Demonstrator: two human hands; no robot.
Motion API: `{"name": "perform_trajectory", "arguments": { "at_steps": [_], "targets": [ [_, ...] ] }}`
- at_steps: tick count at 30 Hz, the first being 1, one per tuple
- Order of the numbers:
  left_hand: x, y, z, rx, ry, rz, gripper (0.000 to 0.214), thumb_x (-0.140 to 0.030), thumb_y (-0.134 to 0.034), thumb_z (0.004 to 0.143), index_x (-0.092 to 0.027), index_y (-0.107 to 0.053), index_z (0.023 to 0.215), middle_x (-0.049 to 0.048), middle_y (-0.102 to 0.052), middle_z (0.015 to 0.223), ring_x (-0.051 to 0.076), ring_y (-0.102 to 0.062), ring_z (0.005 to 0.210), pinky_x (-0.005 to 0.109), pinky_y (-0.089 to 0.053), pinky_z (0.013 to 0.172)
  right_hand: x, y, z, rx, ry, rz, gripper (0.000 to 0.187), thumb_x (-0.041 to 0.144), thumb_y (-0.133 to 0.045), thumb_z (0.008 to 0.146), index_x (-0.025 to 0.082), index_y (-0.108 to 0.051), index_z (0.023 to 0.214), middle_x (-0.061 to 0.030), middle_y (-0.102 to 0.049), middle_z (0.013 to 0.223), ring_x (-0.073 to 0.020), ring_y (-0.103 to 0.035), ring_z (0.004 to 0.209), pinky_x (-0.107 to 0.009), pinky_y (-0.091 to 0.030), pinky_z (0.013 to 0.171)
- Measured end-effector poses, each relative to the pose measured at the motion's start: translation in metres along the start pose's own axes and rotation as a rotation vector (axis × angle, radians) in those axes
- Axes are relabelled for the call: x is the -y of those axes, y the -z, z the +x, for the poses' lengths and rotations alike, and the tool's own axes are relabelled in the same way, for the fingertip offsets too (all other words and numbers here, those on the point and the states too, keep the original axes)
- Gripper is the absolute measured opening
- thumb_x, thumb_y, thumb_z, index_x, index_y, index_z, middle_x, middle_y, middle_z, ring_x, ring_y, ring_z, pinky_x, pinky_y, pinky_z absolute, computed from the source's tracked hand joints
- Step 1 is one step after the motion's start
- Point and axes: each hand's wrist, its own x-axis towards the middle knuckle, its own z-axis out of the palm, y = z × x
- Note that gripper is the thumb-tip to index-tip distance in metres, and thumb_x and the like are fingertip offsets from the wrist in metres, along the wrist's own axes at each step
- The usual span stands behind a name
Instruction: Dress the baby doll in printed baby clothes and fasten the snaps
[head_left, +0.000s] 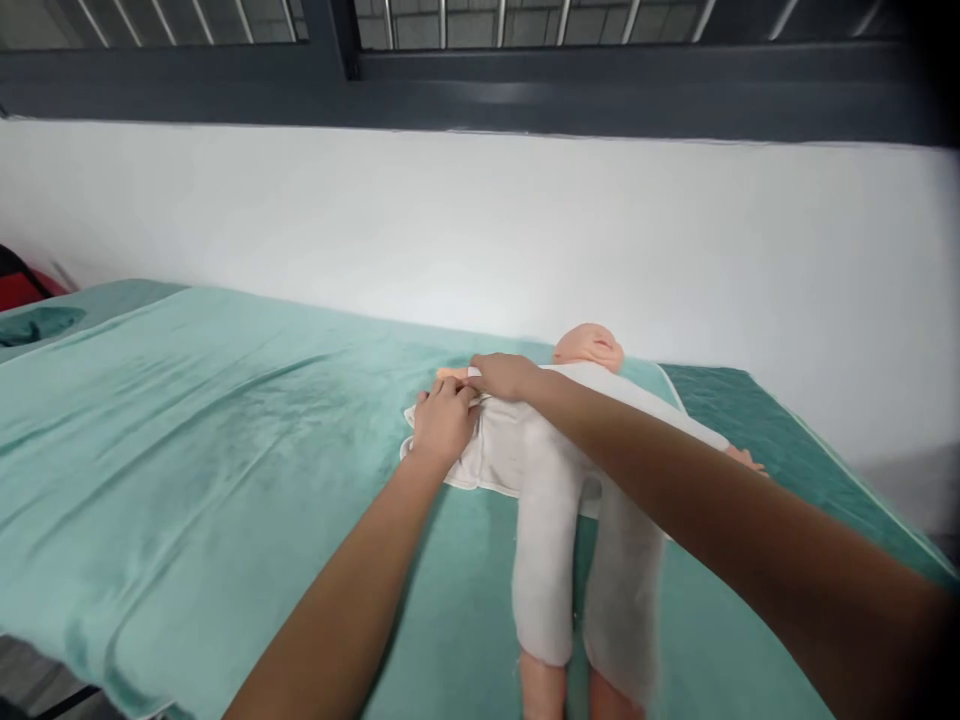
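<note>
A baby doll (545, 570) in a white long-sleeved suit lies on its back, its head (589, 345) toward the wall and its legs toward me. Under its arm, on the left side, a white cloth garment (499, 455) is spread out with its trimmed edge on the sheet. My left hand (446, 415) rests on that garment, fingers bent and closed on its cloth. Beside it, my right hand (502, 376) grips the doll's sleeve near the wrist; the doll's small hand (450, 373) pokes out beyond. My right forearm crosses over the doll's torso and hides part of it.
A light green sheet (225, 450) covers the bed, with a darker green cover (720, 400) at the right. Behind stands a white wall (450, 230) under a dark barred window frame (600, 90). A red and black item (19, 285) is at the far left.
</note>
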Motion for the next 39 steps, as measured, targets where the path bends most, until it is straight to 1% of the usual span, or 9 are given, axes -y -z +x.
{"name": "perform_trajectory", "arguments": {
  "at_steps": [8, 11, 14, 18, 22, 27, 34, 36, 39],
  "targets": [
    [0.012, 0.007, 0.008, -0.070, 0.126, -0.150, 0.026, -0.024, -0.040, 0.097, -0.025, -0.065, 0.105, 0.0054, -0.070, 0.104, 0.025, -0.062, 0.096, 0.035, -0.043, 0.073, -0.029, 0.006, -0.019, -0.159, -0.070, 0.146, 0.032, 0.044, -0.036, 0.098, 0.026, -0.056, 0.115, -0.0056, -0.069, 0.113, -0.0221, -0.063, 0.093, -0.030, -0.043, 0.071],
    [0.011, 0.009, 0.007, -0.091, 0.138, -0.186, 0.027, -0.028, -0.040, 0.098, -0.026, -0.065, 0.106, 0.0052, -0.071, 0.107, 0.024, -0.063, 0.097, 0.034, -0.043, 0.075, -0.029, -0.001, -0.019, -0.120, -0.015, 0.216, 0.041, 0.054, -0.049, 0.091, 0.025, -0.056, 0.120, -0.0061, -0.068, 0.118, -0.0240, -0.063, 0.098, -0.031, -0.044, 0.073],
    [0.010, 0.011, 0.005, -0.109, 0.130, -0.203, 0.027, -0.029, -0.041, 0.098, -0.026, -0.067, 0.106, 0.0047, -0.071, 0.106, 0.024, -0.064, 0.097, 0.033, -0.044, 0.074, -0.027, -0.006, -0.016, -0.076, 0.015, 0.172, 0.042, 0.052, -0.054, 0.088, 0.027, -0.057, 0.122, -0.0052, -0.069, 0.116, -0.0263, -0.063, 0.099, -0.033, -0.044, 0.076],
    [0.016, 0.009, 0.005, -0.169, 0.187, -0.260, 0.027, -0.032, -0.044, 0.097, -0.026, -0.068, 0.106, 0.0042, -0.073, 0.105, 0.024, -0.065, 0.095, 0.032, -0.044, 0.074, -0.031, 0.004, -0.028, -0.192, 0.009, 0.290, 0.039, 0.044, -0.055, 0.089, 0.034, -0.056, 0.127, 0.0007, -0.066, 0.124, -0.0247, -0.063, 0.104, -0.033, -0.046, 0.082],
    [0.026, 0.005, 0.011, -0.222, 0.328, -0.407, 0.028, -0.037, -0.050, 0.092, -0.021, -0.072, 0.096, 0.0063, -0.072, 0.098, 0.022, -0.065, 0.087, 0.031, -0.045, 0.073, -0.036, 0.015, -0.051, -0.232, 0.134, 0.368, 0.040, 0.047, -0.054, 0.090, 0.035, -0.058, 0.128, 0.0032, -0.063, 0.131, -0.0244, -0.059, 0.114, -0.032, -0.045, 0.090],
    [0.033, 0.005, 0.015, -0.302, 0.321, -0.496, 0.025, -0.036, -0.055, 0.089, -0.019, -0.072, 0.090, 0.0049, -0.067, 0.092, 0.018, -0.061, 0.082, 0.030, -0.045, 0.076, -0.032, 0.008, -0.058, -0.109, 0.080, 0.184, 0.038, 0.058, -0.053, 0.088, 0.034, -0.067, 0.114, -0.0003, -0.070, 0.118, -0.0266, -0.063, 0.103, -0.035, -0.045, 0.083],
    [0.019, 0.018, 0.004, -0.375, 0.217, -0.244, 0.027, -0.037, -0.047, 0.096, -0.019, -0.068, 0.095, 0.0077, -0.066, 0.096, 0.023, -0.059, 0.095, 0.033, -0.043, 0.082, -0.015, -0.008, -0.044, -0.148, -0.137, -0.122, 0.046, 0.058, -0.041, 0.094, 0.018, -0.063, 0.103, -0.0132, -0.071, 0.098, -0.0286, -0.065, 0.091, -0.038, -0.043, 0.078],
    [0.006, 0.022, -0.001, -0.337, 0.159, -0.304, 0.026, -0.035, -0.045, 0.097, -0.019, -0.066, 0.096, 0.0068, -0.067, 0.094, 0.021, -0.060, 0.089, 0.031, -0.042, 0.078, -0.009, -0.014, -0.040, -0.183, -0.159, -0.159, 0.044, 0.055, -0.040, 0.095, 0.016, -0.059, 0.105, -0.0148, -0.070, 0.098, -0.0287, -0.065, 0.091, -0.039, -0.042, 0.078],
    [-0.015, 0.027, -0.006, -0.282, 0.154, -0.580, 0.021, -0.032, -0.050, 0.095, -0.019, -0.065, 0.090, 0.0032, -0.068, 0.084, 0.016, -0.060, 0.078, 0.027, -0.041, 0.073, -0.003, -0.021, -0.036, -0.213, -0.176, -0.175, 0.033, 0.043, -0.045, 0.095, 0.014, -0.053, 0.106, -0.0148, -0.070, 0.096, -0.0294, -0.066, 0.089, -0.038, -0.042, 0.076]
  ]
}}
